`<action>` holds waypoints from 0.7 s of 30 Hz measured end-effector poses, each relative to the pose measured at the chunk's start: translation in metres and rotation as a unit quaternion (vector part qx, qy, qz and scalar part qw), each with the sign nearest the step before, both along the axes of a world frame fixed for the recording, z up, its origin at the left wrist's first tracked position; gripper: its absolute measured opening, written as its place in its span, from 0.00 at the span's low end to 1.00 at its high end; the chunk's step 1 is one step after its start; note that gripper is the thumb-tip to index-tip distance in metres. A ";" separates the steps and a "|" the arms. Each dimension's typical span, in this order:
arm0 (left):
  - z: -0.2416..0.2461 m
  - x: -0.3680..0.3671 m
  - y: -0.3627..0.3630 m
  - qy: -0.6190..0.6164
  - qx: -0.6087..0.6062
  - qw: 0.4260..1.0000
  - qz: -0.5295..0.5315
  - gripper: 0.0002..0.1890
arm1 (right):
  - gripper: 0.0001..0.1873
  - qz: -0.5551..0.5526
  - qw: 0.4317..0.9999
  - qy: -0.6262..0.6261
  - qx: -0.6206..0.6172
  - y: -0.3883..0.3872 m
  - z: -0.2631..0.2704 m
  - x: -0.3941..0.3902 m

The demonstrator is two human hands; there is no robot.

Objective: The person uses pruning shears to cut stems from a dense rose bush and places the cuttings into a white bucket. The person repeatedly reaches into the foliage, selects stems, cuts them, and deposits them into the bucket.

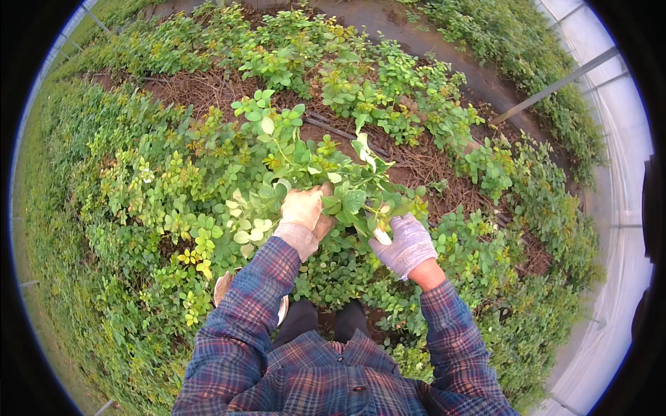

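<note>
My left hand [306, 214], in a tan work glove, closes around a bunch of leafy green stems [351, 200]. The bunch fans out ahead of and to both sides of the glove. A bright, pale piece [366, 153], perhaps a leaf or petals, stands out at its upper right. My right hand [405, 245], in a thin grey-purple knit glove, is at the right side of the foliage. Leaves hide its fingers, so its grip is unclear. Beside its thumb side shows a small whitish thing [382, 236] that I cannot identify.
Dense rose-like bushes [130, 208] surround me. Dry cut twigs [208, 88] and a thin dark pipe [333, 129] lie between rows. A pale rounded object [222, 288] is partly behind my left forearm. A metal post [556, 86] slants before plastic sheeting [624, 187] at right.
</note>
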State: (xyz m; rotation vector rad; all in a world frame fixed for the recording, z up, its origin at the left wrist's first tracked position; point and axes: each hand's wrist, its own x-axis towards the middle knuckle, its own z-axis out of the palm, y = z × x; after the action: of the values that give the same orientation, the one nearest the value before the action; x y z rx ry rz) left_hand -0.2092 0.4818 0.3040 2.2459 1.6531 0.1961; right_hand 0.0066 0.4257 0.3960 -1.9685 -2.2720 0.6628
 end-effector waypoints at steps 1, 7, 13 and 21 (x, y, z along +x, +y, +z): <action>0.030 0.008 0.002 0.042 -0.021 0.998 -0.034 0.25 | 0.27 -0.007 1.000 -0.008 -0.022 -0.002 0.006 0.006; 0.062 0.055 0.033 0.062 -0.015 0.985 -0.158 0.25 | 0.14 -0.288 0.885 0.317 0.182 -0.004 -0.060 0.057; 0.056 0.101 0.045 0.069 0.005 0.984 -0.167 0.29 | 0.30 -0.449 0.760 0.469 0.023 -0.025 -0.048 0.134; 0.025 0.136 0.046 0.028 -0.008 0.987 -0.160 0.36 | 0.40 -0.250 0.966 0.038 -0.051 -0.035 0.025 0.130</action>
State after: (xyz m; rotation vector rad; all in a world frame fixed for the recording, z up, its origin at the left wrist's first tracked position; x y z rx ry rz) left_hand -0.0728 0.5278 0.3285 2.4838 1.2895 0.0386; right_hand 0.1364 0.3907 0.4211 -2.3798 -1.6171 0.7826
